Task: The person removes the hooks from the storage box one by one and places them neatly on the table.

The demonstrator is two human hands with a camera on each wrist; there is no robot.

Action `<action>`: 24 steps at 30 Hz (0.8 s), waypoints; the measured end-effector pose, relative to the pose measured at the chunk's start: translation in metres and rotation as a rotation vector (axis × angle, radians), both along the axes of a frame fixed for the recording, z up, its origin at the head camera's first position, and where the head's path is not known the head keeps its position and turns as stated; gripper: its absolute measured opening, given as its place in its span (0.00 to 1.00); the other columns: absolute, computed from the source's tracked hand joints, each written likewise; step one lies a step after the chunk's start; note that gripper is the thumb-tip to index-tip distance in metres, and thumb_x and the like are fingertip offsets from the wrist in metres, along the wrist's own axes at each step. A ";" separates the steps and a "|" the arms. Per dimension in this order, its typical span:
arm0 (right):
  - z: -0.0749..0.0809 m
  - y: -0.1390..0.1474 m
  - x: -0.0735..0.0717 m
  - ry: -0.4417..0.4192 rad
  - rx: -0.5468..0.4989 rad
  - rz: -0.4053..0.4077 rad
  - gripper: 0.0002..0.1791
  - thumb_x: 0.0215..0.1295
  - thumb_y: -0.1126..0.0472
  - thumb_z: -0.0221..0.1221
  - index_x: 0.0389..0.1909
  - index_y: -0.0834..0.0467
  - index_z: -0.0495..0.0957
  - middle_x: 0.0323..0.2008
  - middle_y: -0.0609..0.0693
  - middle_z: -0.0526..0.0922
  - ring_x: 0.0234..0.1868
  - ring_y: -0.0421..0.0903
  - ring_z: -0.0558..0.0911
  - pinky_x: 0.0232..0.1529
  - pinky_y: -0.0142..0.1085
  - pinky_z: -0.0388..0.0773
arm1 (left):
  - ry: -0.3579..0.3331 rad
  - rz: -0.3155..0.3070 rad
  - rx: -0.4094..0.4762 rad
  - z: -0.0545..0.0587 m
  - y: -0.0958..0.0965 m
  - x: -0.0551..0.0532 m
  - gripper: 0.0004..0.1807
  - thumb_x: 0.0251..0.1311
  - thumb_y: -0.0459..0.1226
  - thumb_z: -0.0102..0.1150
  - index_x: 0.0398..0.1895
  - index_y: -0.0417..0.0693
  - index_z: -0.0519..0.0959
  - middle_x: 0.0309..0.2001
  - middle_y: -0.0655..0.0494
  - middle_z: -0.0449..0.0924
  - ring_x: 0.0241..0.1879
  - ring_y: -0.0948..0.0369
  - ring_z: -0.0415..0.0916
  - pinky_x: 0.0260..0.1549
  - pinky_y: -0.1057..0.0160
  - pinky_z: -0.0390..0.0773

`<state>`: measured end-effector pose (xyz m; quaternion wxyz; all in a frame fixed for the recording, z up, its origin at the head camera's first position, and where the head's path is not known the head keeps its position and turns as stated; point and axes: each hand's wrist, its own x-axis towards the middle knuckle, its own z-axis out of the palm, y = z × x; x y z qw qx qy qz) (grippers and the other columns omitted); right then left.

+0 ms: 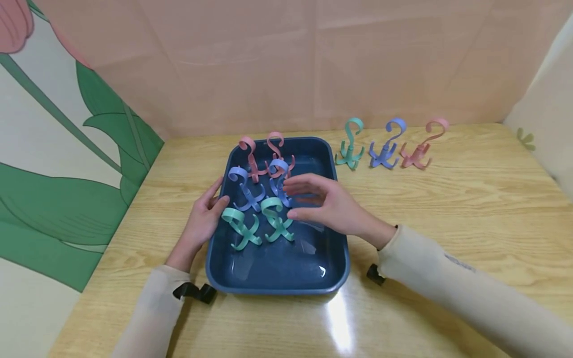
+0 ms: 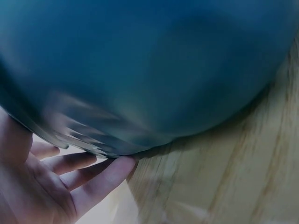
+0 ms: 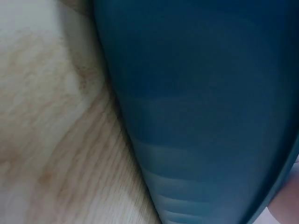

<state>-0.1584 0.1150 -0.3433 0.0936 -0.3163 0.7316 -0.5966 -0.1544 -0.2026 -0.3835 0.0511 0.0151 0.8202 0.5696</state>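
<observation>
Six hooks [image 1: 250,201] are sitting inside your tray [image 1: 273,276]; three other hooks [image 1: 383,157] are resting right of it, on the table [image 1: 474,209].

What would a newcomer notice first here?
The dark blue rectangular plastic tray at centre, with pink, blue and green branched plastic hooks inside, two per colour. Three matching hooks sit right of its far end on the wood-grain table. The right hand hovers over the tray.

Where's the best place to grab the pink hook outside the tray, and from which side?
Probably the short stem of that pink hook, from the right: it rises above the spread prongs, and the blue hook stands close on the left.
</observation>
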 end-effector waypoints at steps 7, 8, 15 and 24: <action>0.000 -0.010 -0.007 0.002 0.001 0.090 0.28 0.61 0.64 0.71 0.63 0.55 0.77 0.59 0.48 0.80 0.61 0.51 0.78 0.61 0.52 0.74 | 0.000 0.006 -0.005 -0.002 -0.001 -0.001 0.31 0.78 0.43 0.45 0.81 0.60 0.52 0.63 0.38 0.75 0.57 0.46 0.78 0.57 0.48 0.76; 0.000 -0.011 -0.008 0.003 0.003 0.098 0.28 0.61 0.64 0.71 0.63 0.55 0.77 0.59 0.48 0.80 0.61 0.49 0.78 0.61 0.53 0.74 | -0.001 0.005 -0.004 -0.002 -0.001 -0.001 0.31 0.78 0.43 0.45 0.81 0.60 0.52 0.63 0.38 0.75 0.58 0.46 0.78 0.57 0.48 0.76; -0.003 -0.020 -0.013 0.007 0.012 0.131 0.27 0.61 0.65 0.70 0.62 0.57 0.78 0.60 0.55 0.80 0.59 0.45 0.79 0.60 0.58 0.73 | 0.014 0.002 0.006 -0.002 0.000 -0.001 0.32 0.78 0.42 0.46 0.81 0.58 0.53 0.61 0.37 0.77 0.54 0.48 0.79 0.47 0.63 0.80; -0.005 -0.028 -0.014 0.014 0.020 0.147 0.25 0.62 0.67 0.69 0.61 0.58 0.79 0.57 0.52 0.82 0.56 0.46 0.81 0.58 0.44 0.77 | 0.016 0.001 0.013 -0.002 -0.001 -0.001 0.31 0.78 0.41 0.45 0.81 0.57 0.53 0.60 0.37 0.78 0.51 0.49 0.81 0.43 0.67 0.80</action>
